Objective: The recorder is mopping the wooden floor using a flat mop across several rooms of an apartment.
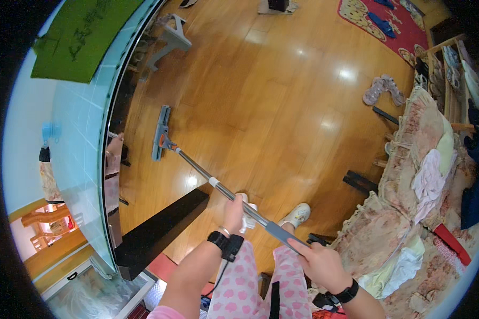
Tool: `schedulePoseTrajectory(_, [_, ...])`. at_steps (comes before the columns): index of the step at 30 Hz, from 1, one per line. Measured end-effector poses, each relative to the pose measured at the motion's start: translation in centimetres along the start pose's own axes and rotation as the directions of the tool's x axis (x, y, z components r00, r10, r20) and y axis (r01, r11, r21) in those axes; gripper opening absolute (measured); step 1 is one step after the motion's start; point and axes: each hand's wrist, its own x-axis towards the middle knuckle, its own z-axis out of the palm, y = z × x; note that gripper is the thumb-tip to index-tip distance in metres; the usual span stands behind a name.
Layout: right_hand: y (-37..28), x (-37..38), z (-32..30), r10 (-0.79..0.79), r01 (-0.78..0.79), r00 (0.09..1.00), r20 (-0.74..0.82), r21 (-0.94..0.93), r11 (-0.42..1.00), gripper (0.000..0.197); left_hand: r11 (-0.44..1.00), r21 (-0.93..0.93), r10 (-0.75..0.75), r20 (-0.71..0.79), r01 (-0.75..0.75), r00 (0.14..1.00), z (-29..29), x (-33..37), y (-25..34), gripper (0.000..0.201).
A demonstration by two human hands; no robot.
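Note:
A mop with a long metal pole (197, 169) slants across the view from lower right to upper left. Its flat grey head (158, 139), with an orange part at the joint, rests on the wooden floor at the left. Partway down the pole my left hand (232, 214) is closed around the metal. Higher up, my right hand (323, 262) wraps the grey grip (282, 235), thumb laid along it. Dark straps circle both my wrists. Between the pole and my legs, my feet in white shoes (298, 214) stand on the floor.
A glass-topped table (82, 127) with a black leg (162, 228) stands at the left. A grey plastic stool (170, 40) is beyond it. On the right are a fabric-covered sofa (367, 231) with clothes, pink shoes (382, 90), a shoe rack (452, 85) and a red mat (404, 32).

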Motion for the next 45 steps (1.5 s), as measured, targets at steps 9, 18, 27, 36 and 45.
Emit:
schedulePoseTrajectory(9, [6.6, -31.2, -9.9, 0.551, -0.554, 0.825, 0.127, -0.012, 0.832, 0.045, 0.952, 0.297, -0.092, 0.498, -0.07, 0.863, 20.7, -22.0, -17.6, 0.022])
schedulePoseTrajectory(18, [1.8, -26.1, -10.9, 0.649, -0.637, 0.743, 0.164, -0.123, 0.761, 0.044, 0.748, 0.642, -0.262, 0.514, -0.164, 0.817, 22.1, -19.7, -7.5, 0.032])
schedulePoseTrajectory(27, [2.0, 11.9, -15.4, 0.389, -0.342, 0.917, -0.087, 0.328, 0.88, 0.04, 0.75, 0.403, 0.355, 0.424, -0.525, 0.833, 20.7, 11.2, 17.1, 0.03])
schedulePoseTrajectory(36, [2.7, 46.9, -23.9, 0.298, -0.203, 0.899, -0.32, 0.299, 0.932, 0.037, 0.901, 0.27, 0.316, 0.124, -0.338, 0.941, 19.7, 15.5, 33.6, 0.032])
schedulePoseTrajectory(45, [9.2, 28.2, -18.2, 0.297, -0.137, 0.891, -0.343, 0.421, 0.897, 0.04, 0.936, 0.227, 0.203, 0.277, -0.269, 0.939, 25.3, 13.1, 28.5, 0.037])
